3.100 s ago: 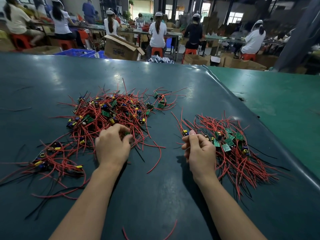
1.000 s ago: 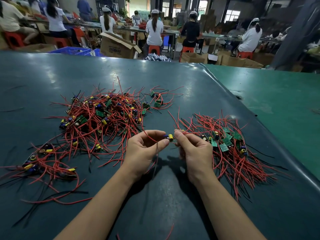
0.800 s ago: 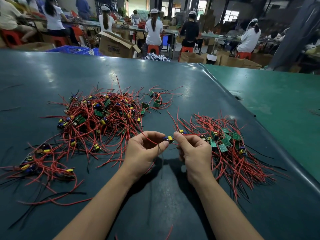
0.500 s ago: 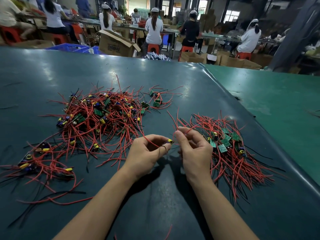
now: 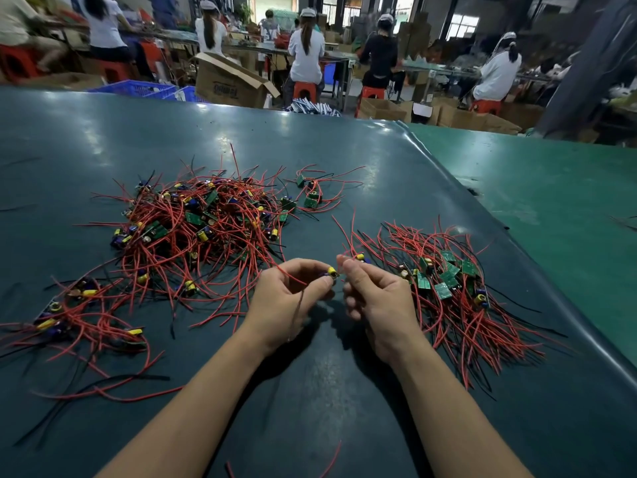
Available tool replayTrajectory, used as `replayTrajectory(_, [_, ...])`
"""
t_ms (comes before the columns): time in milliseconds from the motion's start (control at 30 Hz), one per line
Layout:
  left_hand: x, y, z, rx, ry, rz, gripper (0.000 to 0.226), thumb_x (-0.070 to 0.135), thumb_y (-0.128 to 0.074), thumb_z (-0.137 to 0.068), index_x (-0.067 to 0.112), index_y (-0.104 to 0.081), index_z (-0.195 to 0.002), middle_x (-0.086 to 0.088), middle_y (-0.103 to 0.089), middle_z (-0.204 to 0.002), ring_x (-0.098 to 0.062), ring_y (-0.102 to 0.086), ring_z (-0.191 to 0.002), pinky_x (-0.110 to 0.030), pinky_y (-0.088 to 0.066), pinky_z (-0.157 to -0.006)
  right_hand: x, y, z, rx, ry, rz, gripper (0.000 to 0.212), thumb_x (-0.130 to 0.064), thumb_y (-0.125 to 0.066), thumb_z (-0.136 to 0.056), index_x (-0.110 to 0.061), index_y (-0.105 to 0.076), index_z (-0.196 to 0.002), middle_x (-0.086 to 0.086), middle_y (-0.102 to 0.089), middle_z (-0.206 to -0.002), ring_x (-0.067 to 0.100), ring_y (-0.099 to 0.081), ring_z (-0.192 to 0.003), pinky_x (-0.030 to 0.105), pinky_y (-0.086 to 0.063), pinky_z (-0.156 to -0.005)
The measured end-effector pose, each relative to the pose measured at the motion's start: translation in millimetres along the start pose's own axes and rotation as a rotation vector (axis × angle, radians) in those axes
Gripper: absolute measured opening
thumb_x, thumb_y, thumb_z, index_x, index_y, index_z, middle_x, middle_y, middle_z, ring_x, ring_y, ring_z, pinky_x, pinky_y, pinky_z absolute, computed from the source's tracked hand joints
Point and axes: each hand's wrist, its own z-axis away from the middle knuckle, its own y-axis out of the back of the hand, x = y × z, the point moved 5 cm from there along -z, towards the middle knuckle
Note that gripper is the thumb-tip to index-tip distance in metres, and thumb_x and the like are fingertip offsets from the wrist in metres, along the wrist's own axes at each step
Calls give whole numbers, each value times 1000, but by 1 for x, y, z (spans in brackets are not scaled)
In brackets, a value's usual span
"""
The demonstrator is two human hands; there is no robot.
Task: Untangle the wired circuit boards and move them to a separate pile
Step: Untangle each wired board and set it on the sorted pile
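A tangled heap of small green circuit boards with red and black wires (image 5: 206, 229) lies at centre left of the dark mat. A tidier pile of boards with combed-out wires (image 5: 448, 281) lies to the right. Between the two, my left hand (image 5: 286, 301) pinches one small board with a yellow and blue part (image 5: 330, 272) at its fingertips, and a red wire runs across the palm. My right hand (image 5: 375, 294) is right beside it with fingers curled, its fingertips at the board's wires.
A smaller clump of wired boards (image 5: 82, 312) lies at the left edge, and a few boards (image 5: 312, 196) sit apart behind the heap. A green table (image 5: 551, 208) adjoins on the right. Several seated workers and cardboard boxes (image 5: 227, 81) fill the background.
My left hand drew one board out of the tangled heap and brought it to the middle, where my right hand joined it. Both hands have since been working its wires with small finger movements.
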Motion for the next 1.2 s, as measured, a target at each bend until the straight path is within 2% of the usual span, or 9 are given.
replayTrajectory(100, [2, 0, 1, -68, -9, -24, 13, -6, -66, -85, 6, -70, -88, -1, -70, -70, -8, -64, -63, -16, -49, -60, 0, -1, 0, -67, -42, -21, 19, -30, -74, -73, -18, -80, -86, -3, -56, -56, 6, -42, -42, 16, -33, -37])
replayTrajectory(367, [3, -2, 0, 8, -29, -44, 15, -11, -69, -80, 5, -69, -80, 6, -67, -60, -4, -58, -54, -14, -47, -57, -5, 14, -4, 272, 217, 93, 31, -23, -75, -85, -12, -69, -57, 4, -45, -46, 13, -31, -39, 20, -25, -40])
replayTrajectory(500, [4, -4, 0, 2, -27, -38, 17, -11, -70, -79, 6, -70, -79, 7, -68, -60, -3, -58, -53, -13, -47, -56, -11, 27, -6, 421, 327, 200, 34, -23, -75, -86, -20, -69, -53, -9, -54, -46, 8, -45, -45, 23, -37, -52])
replayTrajectory(633, [4, -4, 1, 4, -34, -36, 18, -11, -71, -79, 7, -71, -79, 7, -67, -58, -2, -57, -52, -13, -46, -55, -16, 29, -3, 500, 424, 351, 27, -23, -72, -89, -18, -73, -62, -3, -61, -58, 10, -51, -57, 29, -43, -61])
replayTrajectory(767, [4, -3, 2, 13, -42, -50, 17, -11, -71, -79, 6, -72, -79, 5, -68, -60, -4, -56, -53, -14, -45, -55, -23, 33, 0, 561, 500, 463, 17, -16, -68, -92, -5, -76, -102, -9, -67, -84, 3, -63, -76, 29, -53, -79])
replayTrajectory(867, [5, -2, 2, 21, -47, -62, 18, -10, -71, -79, 8, -72, -79, 5, -68, -61, -4, -57, -53, -15, -46, -56, -20, 29, 1, 523, 425, 426, 19, -16, -62, -96, -8, -73, -110, -13, -69, -96, 13, -64, -62, 34, -55, -62])
replayTrajectory(967, [6, -2, 3, 6, -45, -82, 17, -10, -71, -79, 7, -73, -79, 5, -68, -61, -4, -58, -54, -15, -46, -57, -16, 29, -1, 444, 336, 263, 14, -15, -55, -99, -23, -67, -99, -2, -75, -88, 9, -59, -47, 23, -44, -38])
replayTrajectory(1067, [6, -3, 5, -11, -43, -97, 16, -10, -71, -79, 6, -73, -80, 4, -68, -62, -5, -58, -55, -15, -46, -57, -16, 32, -4, 419, 266, 87, 15, -9, -48, -101, -15, -59, -110, 6, -73, -72, 10, -54, -40, 19, -40, -34])
replayTrajectory(1200, [8, -3, 5, -21, -52, -107, 16, -10, -72, -78, 6, -73, -80, -1, -69, -67, -8, -59, -59, -17, -47, -59, -19, 33, -3, 428, 320, 205, 26, -6, -45, -100, -19, -55, -121, 11, -71, -71, 11, -54, -40, 21, -42, -36])
